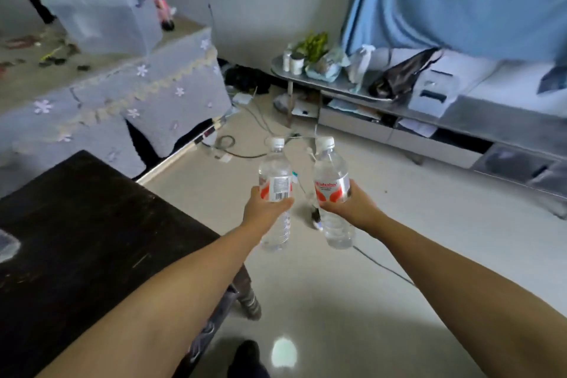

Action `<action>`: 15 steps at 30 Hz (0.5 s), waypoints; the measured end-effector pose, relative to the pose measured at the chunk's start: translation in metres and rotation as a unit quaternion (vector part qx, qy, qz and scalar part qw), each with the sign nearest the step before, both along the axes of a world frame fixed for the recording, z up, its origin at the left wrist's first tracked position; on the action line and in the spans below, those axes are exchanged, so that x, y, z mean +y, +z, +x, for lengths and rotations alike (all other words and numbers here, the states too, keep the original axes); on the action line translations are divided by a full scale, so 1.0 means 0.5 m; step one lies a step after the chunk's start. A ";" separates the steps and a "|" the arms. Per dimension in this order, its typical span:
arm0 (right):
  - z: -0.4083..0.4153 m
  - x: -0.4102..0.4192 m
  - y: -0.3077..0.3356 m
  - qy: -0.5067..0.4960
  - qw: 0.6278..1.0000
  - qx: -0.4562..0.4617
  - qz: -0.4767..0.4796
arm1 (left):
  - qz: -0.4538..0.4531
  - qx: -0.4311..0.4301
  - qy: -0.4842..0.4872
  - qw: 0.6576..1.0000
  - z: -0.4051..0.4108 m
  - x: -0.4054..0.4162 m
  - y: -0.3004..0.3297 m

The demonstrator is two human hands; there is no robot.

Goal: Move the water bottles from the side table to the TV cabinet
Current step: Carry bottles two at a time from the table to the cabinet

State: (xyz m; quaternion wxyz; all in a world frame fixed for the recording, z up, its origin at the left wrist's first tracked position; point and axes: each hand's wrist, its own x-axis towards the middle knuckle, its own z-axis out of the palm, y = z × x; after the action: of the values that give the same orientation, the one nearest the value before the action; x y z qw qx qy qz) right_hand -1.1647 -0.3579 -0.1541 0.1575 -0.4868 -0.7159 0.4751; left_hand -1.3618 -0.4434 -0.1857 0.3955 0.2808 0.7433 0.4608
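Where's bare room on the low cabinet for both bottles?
Left shelf is crowded: jars, plant, spray bottle, black bag. The barest patch is the grey top right of the white box, under the blue curtain. Both hands carry bottles.

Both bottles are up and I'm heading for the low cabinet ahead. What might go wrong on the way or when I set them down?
1. Cables trail across the floor between you and the TV cabinet; they could catch a foot.
2. The cabinet top is crowded with a plant, jars, a spray bottle and a black bag, so a bottle may knock something over.
3. The left hand and right hand each hold a water bottle, leaving none free for balance.
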 end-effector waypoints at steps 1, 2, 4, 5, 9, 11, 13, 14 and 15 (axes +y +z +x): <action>0.048 0.024 0.001 -0.033 0.999 0.002 -0.007 | 0.005 0.008 -0.024 1.000 0.038 0.046 0.003; 0.059 0.029 0.001 -0.043 0.999 0.004 -0.012 | 0.010 0.012 -0.026 1.000 0.046 0.058 0.008; 0.117 0.064 -0.001 -0.083 0.996 0.011 -0.022 | 0.019 0.014 -0.057 0.998 0.094 0.122 0.015; 0.143 0.085 -0.003 -0.102 0.994 0.017 -0.027 | 0.018 0.016 -0.074 0.997 0.114 0.156 0.014; 0.236 0.198 -0.006 -0.159 0.986 0.038 -0.028 | 0.012 0.023 -0.126 0.992 0.189 0.315 0.019; 0.271 0.258 -0.002 -0.187 0.981 0.054 -0.026 | 0.017 0.024 -0.141 0.990 0.217 0.391 0.023; 0.315 0.329 0.005 -0.215 0.974 0.066 -0.022 | 0.017 0.027 -0.171 0.985 0.254 0.485 0.029; 0.335 0.359 0.010 -0.229 0.970 0.076 -0.021 | 0.013 0.031 -0.185 0.982 0.269 0.529 0.033; 0.354 0.383 0.017 -0.242 0.967 0.084 -0.021 | 0.011 0.033 -0.199 0.979 0.285 0.568 0.038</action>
State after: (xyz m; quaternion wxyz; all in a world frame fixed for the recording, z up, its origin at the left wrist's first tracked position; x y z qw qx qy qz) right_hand -0.9879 -0.1666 -0.1459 0.3173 -0.6067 -0.5513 0.4768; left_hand -1.2193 -0.1592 -0.1669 0.4510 0.4422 0.6806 0.3712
